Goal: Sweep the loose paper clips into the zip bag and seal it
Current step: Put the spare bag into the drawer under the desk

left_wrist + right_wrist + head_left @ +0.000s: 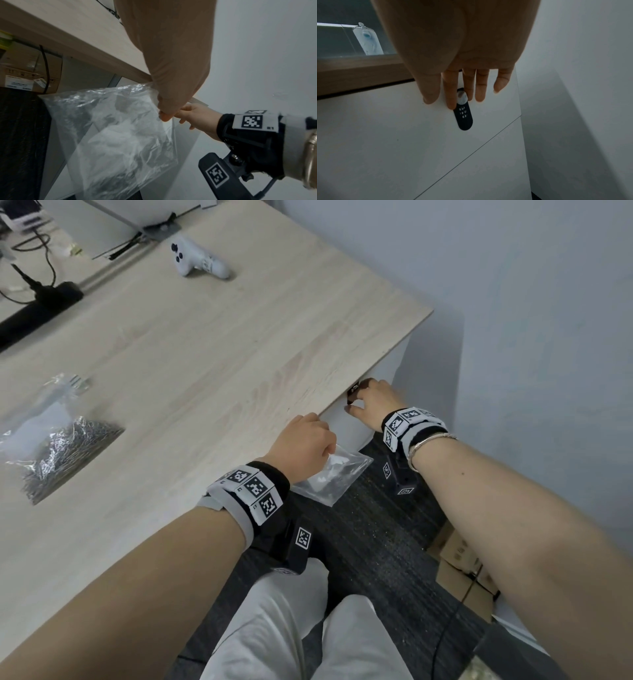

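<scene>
A heap of silver paper clips [68, 451] lies at the left of the wooden table [205, 354], with crumpled clear plastic [44, 405] over its far side. My left hand [327, 451] is at the table's near edge and pinches the top of a clear zip bag [332, 477], which hangs below the edge. The left wrist view shows the pinch [164, 116] and the bag [111, 135] looks empty. My right hand [354, 402] reaches under the table edge. Its straight fingers [452, 94] touch a black oval control panel [464, 119] on the white cabinet front [385, 135].
A white game controller [200, 261] lies at the far side of the table and a black power strip [37, 306] at the far left. Cardboard boxes [459, 570] stand on the dark carpet by the wall. My legs [291, 628] are below the table edge.
</scene>
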`<control>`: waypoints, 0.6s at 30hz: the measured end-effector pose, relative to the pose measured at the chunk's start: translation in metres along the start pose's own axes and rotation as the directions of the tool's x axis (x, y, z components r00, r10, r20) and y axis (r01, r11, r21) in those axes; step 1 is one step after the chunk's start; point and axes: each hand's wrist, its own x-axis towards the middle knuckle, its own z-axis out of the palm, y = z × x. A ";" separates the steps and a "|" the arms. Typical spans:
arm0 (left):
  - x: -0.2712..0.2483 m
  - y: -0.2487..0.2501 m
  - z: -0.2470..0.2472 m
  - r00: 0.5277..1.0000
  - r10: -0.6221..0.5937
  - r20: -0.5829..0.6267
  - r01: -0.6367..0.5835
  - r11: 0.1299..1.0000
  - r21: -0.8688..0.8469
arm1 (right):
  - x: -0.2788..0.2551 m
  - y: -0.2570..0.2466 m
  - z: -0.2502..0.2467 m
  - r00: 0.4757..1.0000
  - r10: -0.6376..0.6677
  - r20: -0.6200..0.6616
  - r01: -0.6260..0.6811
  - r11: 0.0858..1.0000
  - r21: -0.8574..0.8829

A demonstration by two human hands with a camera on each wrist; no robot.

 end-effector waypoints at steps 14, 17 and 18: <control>-0.008 0.004 0.010 0.996 -0.062 -0.072 0.068 0.994 0.081 | -0.016 0.001 0.007 0.992 -0.027 -0.121 0.034 0.998 0.056; -0.009 0.016 0.015 0.997 -0.080 -0.017 0.081 0.994 0.072 | -0.041 0.023 0.011 0.995 -0.045 -0.085 0.053 0.993 0.103; -0.009 0.022 0.016 0.997 -0.082 -0.002 0.082 0.996 0.032 | -0.050 0.031 0.011 0.997 -0.040 -0.060 0.046 0.994 0.104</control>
